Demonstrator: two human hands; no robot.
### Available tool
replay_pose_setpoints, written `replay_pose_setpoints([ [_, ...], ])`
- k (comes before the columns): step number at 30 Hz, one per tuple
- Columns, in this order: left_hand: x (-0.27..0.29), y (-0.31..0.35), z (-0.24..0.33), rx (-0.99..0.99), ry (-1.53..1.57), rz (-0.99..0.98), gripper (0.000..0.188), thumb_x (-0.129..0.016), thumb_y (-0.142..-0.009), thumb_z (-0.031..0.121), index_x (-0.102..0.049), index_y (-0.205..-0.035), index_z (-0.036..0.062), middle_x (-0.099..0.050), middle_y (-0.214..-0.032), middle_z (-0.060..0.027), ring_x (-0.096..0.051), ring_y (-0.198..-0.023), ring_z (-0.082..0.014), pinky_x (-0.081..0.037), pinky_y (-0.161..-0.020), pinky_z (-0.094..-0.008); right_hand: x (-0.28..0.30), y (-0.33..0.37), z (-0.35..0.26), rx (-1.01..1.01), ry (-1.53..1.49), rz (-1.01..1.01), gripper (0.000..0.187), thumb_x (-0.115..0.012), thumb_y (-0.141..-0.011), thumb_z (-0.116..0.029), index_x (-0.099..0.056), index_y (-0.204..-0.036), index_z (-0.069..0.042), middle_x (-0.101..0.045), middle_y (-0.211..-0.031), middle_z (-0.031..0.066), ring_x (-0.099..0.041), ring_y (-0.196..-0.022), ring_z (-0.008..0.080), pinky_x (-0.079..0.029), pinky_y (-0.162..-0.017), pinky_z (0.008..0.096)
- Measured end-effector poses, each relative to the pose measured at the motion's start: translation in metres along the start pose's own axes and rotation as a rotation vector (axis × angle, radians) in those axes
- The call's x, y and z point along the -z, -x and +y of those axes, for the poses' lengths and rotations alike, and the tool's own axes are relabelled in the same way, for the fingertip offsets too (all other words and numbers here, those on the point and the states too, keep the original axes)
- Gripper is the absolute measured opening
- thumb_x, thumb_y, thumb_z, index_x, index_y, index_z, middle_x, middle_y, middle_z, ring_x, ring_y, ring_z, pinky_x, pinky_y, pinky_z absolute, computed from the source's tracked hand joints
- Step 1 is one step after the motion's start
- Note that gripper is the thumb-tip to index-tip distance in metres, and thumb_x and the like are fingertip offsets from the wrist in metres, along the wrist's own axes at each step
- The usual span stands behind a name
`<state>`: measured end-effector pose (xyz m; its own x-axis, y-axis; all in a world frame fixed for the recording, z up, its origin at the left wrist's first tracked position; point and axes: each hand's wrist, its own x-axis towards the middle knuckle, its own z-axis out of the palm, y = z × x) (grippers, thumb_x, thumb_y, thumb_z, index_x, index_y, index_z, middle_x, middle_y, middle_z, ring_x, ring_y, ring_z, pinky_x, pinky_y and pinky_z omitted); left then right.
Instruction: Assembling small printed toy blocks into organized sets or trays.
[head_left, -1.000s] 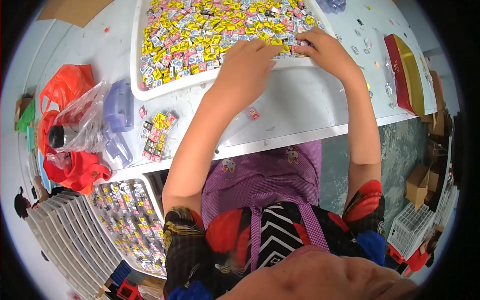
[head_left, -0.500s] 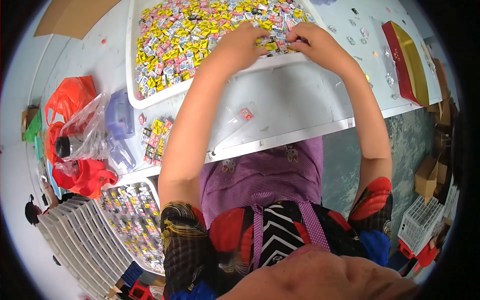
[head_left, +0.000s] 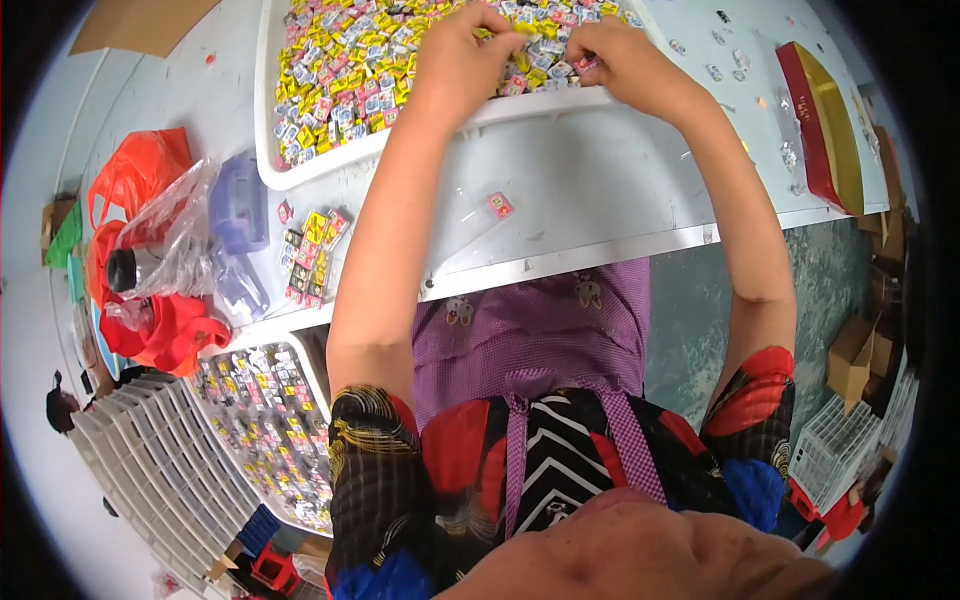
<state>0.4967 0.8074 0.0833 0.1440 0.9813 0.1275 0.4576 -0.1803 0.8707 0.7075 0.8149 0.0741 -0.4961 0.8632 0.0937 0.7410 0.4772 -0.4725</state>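
A large white tray [head_left: 272,150] full of small block-shaped pieces [head_left: 350,75] in yellow, pink, white and black lies on the table before me. Over its right part, my left hand [head_left: 462,62] has thumb and forefinger closed together, with a small yellow piece at the tips. To the right of it, at the near rim, my right hand [head_left: 632,68] has its fingers curled in. A small pink piece [head_left: 584,66] shows at its fingertips. Between me and the tray, another pink piece [head_left: 500,205] rests on a clear plastic bag [head_left: 465,222].
On the left are a cluster of pieces [head_left: 315,250], a purple plastic container [head_left: 238,215] and red bags [head_left: 150,165]. A red and gold box [head_left: 815,125] stands at the right edge. Below left, a filled tray [head_left: 265,420] sits beside stacked white trays [head_left: 165,460].
My left hand has lifted slightly away from the pieces, its thumb and forefinger coming together. The right hand's fingers have curled in at the rim. The whole view has shifted a little.
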Motion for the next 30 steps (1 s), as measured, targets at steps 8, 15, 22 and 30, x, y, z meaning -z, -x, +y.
replay_pose_setpoints([
  [8, 0.025, 0.111, -0.014, 0.164, 0.195, -0.112, 0.020, -0.067, -0.081, 0.011, -0.064, -0.098, 0.0005, -0.060, -0.069, 0.0001, -0.048, -0.062, -0.0048, -0.041, -0.057, -0.0202, -0.029, -0.009, 0.040, 0.893, -0.566, 0.714, 0.013, -0.062, -0.082, -0.011, -0.061, -0.093, -0.005, -0.062, -0.084, 0.0123, -0.060, -0.081, 0.0293, -0.047, -0.071, 0.0399],
  [15, 0.006, 0.170, -0.036, 0.219, -0.053, -0.017, 0.014, -0.064, -0.082, 0.008, -0.061, -0.092, -0.0008, -0.065, -0.075, -0.0172, -0.065, -0.065, -0.0274, -0.050, -0.060, -0.0326, -0.031, 0.045, -0.060, 0.296, -0.162, 0.422, 0.011, -0.063, -0.080, 0.002, -0.064, -0.090, -0.002, -0.064, -0.089, 0.0059, -0.058, -0.084, 0.0205, -0.043, -0.080, 0.0288],
  [22, -0.009, 0.168, -0.037, 0.091, -0.207, 0.070, 0.012, -0.066, -0.079, 0.009, -0.062, -0.085, 0.0005, -0.062, -0.074, -0.0150, -0.061, -0.066, -0.0321, -0.048, -0.060, -0.0378, -0.066, 0.073, -0.080, -0.099, -0.608, 0.243, 0.009, -0.063, -0.081, 0.002, -0.063, -0.091, 0.000, -0.063, -0.087, 0.0035, -0.059, -0.083, 0.0125, -0.046, -0.079, 0.0249],
  [30, -0.008, 0.168, -0.035, 0.047, -0.167, 0.182, 0.008, -0.067, -0.080, 0.008, -0.064, -0.082, 0.0015, -0.062, -0.075, -0.0137, -0.060, -0.065, -0.0283, -0.048, -0.060, -0.0351, -0.093, 0.076, -0.095, -0.114, -0.705, 0.174, 0.010, -0.064, -0.080, 0.002, -0.065, -0.089, 0.000, -0.063, -0.085, 0.0039, -0.059, -0.083, 0.0138, -0.046, -0.077, 0.0259],
])
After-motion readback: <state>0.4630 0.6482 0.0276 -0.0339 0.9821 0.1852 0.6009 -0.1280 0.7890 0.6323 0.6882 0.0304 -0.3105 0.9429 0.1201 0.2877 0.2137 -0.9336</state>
